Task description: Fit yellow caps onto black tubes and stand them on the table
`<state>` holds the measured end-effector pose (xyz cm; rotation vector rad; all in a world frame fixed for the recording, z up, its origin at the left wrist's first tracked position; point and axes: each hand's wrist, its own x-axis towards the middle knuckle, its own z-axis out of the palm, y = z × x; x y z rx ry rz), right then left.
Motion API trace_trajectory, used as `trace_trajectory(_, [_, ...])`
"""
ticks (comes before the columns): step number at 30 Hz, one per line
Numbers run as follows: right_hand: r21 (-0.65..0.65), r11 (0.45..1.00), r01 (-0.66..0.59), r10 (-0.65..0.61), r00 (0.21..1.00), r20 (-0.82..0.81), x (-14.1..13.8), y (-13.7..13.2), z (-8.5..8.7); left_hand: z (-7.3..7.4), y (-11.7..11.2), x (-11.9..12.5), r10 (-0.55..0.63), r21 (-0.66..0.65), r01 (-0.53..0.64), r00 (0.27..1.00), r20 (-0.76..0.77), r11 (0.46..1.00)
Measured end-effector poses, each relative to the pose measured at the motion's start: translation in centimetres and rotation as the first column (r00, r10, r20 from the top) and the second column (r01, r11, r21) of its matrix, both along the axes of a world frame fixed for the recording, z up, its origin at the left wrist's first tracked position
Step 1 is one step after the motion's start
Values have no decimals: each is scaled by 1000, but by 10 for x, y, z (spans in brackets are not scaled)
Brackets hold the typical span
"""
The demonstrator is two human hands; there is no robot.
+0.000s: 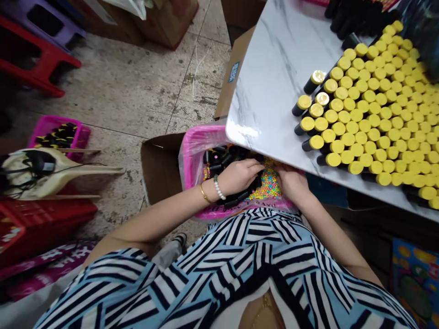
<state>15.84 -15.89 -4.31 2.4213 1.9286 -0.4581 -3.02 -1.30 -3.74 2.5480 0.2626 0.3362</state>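
Note:
A pink basket [190, 137] lined with clear plastic sits at my waist, partly under the table corner. Inside it lie several black tubes [226, 159] and a heap of small multicoloured beads or candies [269, 183]. My left hand [240, 177] reaches in over the tubes with its fingers curled down together; what they close on is hidden. At the basket's right side, my right hand [292, 183] dips toward the beads, its fingertips hidden by the table edge and the hand itself.
On the white marbled table [274, 68] stand many black tubes with yellow caps [363, 114]. A cardboard box [157, 167] is beside the basket. Leftward on the floor are a smaller pink basket [84, 137], a cream-coloured device [68, 171] and a red stool [34, 50].

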Motion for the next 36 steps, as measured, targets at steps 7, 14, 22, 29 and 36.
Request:
trace_trajectory(7, [25,997,76,-77,996,39,2,1,2,-15,-2,27,-168,166,219,946,-276,961])
trace_trajectory(14, [118,993,23,-31,997,64,12,26,-10,-22,-27,67,-291,208,370,898,-330,905])
trace_trajectory(22, [155,984,85,-70,993,-94,12,-15,5,-27,1,48,-291,-74,282,940,-180,957])
trace_trajectory(29, [231,922,310,-144,830,-538,9,-46,25,-18,19,28,-255,-321,222,965,-66,921])
trace_trajectory(36, [274,922,273,-117,872,-476,9,-51,31,-21,-8,44,-198,158,245,943,-267,957])
